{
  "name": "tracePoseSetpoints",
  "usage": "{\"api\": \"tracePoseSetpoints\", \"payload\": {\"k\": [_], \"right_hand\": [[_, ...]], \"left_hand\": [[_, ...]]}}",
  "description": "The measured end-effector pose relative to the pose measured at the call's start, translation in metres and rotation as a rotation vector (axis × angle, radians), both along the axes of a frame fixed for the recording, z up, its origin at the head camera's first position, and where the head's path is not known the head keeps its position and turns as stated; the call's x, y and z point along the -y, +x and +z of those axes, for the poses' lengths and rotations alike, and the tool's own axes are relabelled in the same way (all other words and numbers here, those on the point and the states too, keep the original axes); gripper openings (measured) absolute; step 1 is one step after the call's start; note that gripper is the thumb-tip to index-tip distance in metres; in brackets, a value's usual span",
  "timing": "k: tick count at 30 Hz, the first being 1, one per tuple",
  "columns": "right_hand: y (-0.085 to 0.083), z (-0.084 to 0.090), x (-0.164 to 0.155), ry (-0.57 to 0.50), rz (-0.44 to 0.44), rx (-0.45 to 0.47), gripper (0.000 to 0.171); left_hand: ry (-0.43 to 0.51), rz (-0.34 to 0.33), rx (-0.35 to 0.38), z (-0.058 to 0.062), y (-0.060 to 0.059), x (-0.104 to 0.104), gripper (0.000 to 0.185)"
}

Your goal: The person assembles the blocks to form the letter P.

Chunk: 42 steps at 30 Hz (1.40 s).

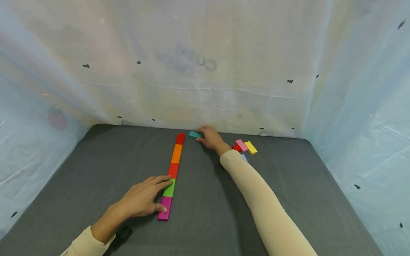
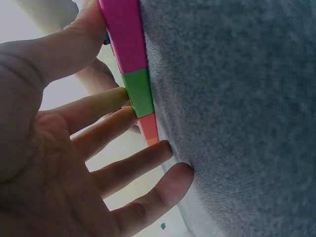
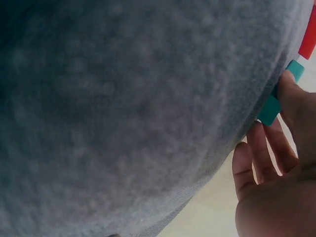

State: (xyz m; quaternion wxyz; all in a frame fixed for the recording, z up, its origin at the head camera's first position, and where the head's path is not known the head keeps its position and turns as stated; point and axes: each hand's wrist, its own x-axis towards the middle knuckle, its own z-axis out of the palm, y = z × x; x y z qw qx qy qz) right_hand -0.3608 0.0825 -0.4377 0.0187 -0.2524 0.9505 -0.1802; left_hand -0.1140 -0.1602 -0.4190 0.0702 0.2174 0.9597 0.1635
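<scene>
A straight row of flat blocks runs away from me: magenta (image 1: 164, 216), green (image 1: 169, 190), red (image 1: 173, 170), orange (image 1: 177, 154), then another red block (image 1: 180, 138) at the far end. My left hand (image 1: 137, 199) rests along its near part, fingers spread and fairly straight; the thumb touches the magenta block and fingertips touch the green one. Beyond the row's far end, slightly to the right, my right hand (image 1: 212, 138) pinches a teal block (image 1: 192, 134) between thumb and fingers. In the right wrist view the teal block (image 3: 269, 111) is partly hidden by the thumb.
Right of my right forearm lie loose pink (image 1: 241, 145), yellow (image 1: 251, 148), red (image 1: 236, 147) and blue (image 1: 244, 157) blocks, the blue partly covered by the sleeve. The grey table (image 1: 288, 185) ends at a hanging whitish plastic sheet (image 1: 243, 106), which also encloses both sides.
</scene>
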Motion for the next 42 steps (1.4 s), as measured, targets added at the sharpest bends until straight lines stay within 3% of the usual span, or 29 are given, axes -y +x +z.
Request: {"api": "tracePoseSetpoints", "payload": {"k": [7,42], "right_hand": [[0.0018,-0.0030,-0.0080,0.022,-0.030,0.009,0.045],[0.0051,-0.0041,-0.0072,-0.010,-0.027,0.004,0.038]], "left_hand": [[-0.004,0.001,0.008,-0.0049,-0.0005,-0.0005,0.084],[-0.012,0.006,0.003,-0.0045,-0.0009,-0.0004,0.084]]}}
